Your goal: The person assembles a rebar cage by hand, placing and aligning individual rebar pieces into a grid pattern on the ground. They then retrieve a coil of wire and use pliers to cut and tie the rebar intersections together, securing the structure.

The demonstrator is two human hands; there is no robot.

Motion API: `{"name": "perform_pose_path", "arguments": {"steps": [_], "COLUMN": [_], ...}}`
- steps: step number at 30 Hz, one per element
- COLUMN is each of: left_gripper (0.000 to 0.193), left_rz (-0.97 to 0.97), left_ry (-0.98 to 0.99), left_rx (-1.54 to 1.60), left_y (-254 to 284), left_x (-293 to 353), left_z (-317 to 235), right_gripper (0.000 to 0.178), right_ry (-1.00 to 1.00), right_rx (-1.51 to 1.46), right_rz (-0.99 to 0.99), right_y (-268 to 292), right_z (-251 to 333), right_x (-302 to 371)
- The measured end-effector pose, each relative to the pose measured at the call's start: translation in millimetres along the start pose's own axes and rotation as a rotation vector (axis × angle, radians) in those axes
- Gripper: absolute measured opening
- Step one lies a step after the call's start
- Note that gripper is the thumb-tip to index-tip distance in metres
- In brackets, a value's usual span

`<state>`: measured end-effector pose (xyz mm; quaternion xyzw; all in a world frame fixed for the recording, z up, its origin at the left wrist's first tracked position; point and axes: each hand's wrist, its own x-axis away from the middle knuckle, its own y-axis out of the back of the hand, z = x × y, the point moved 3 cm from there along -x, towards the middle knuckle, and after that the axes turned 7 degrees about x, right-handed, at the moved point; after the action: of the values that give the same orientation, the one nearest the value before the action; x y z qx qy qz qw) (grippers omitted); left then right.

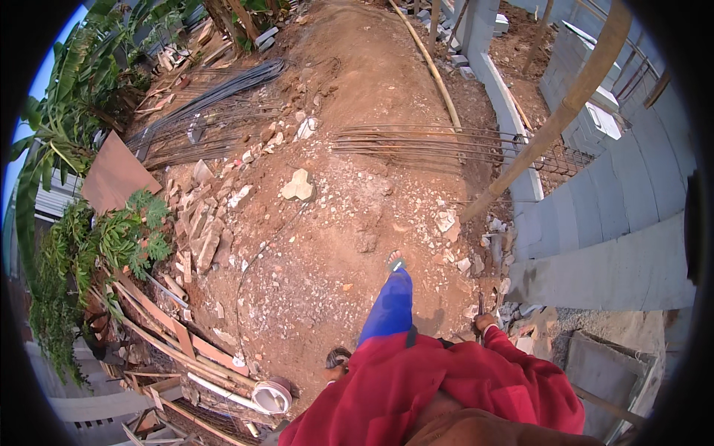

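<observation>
My right hand (485, 322) shows at the end of a red sleeve (513, 357), low on the right beside my body. Its fingers are curled around a thin dark rod-like thing (480, 303) that points forward over the rubble; what the thing is I cannot make out. My left hand is out of view, hidden by my red shirt. My leg in blue trousers (390, 305) steps forward on the reddish dirt, with a sandalled foot (395, 262) in front and the other foot (338, 358) behind.
A grey block wall (595, 215) curves along the right, with a slanted wooden pole (554, 123) leaning over it. Bundles of steel rebar (431, 145) lie across the dirt ahead and at the far left (208, 93). Broken stones (201, 230), planks (171, 331) and green plants (119, 238) line the left.
</observation>
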<state>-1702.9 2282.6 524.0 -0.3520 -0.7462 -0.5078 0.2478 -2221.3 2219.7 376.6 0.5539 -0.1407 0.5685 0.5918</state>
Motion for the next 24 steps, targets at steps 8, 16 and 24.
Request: {"name": "perform_pose_path", "arguments": {"steps": [8, 16, 24], "left_gripper": [0.027, 0.029, 0.026], "left_rz": [0.021, 0.100, -0.131], "left_ry": [0.002, -0.376, -0.354], "left_rx": [-0.006, 0.558, 0.723], "left_y": [-31.6, -85.6, -142.2], "left_x": [-14.7, -95.3, -137.0], "left_z": [-173.9, -301.1, -439.1], "right_gripper": [0.032, 0.038, 0.036], "right_ry": [0.017, 0.206, 0.592], "right_rx": [0.274, 0.434, 1.265], "right_rz": [0.152, -0.090, 0.284], "right_y": [69.6, 112.7, 176.9], "right_z": [158.1, 284.1, 381.4], "right_x": [-23.7, -128.4, -268.1]}}
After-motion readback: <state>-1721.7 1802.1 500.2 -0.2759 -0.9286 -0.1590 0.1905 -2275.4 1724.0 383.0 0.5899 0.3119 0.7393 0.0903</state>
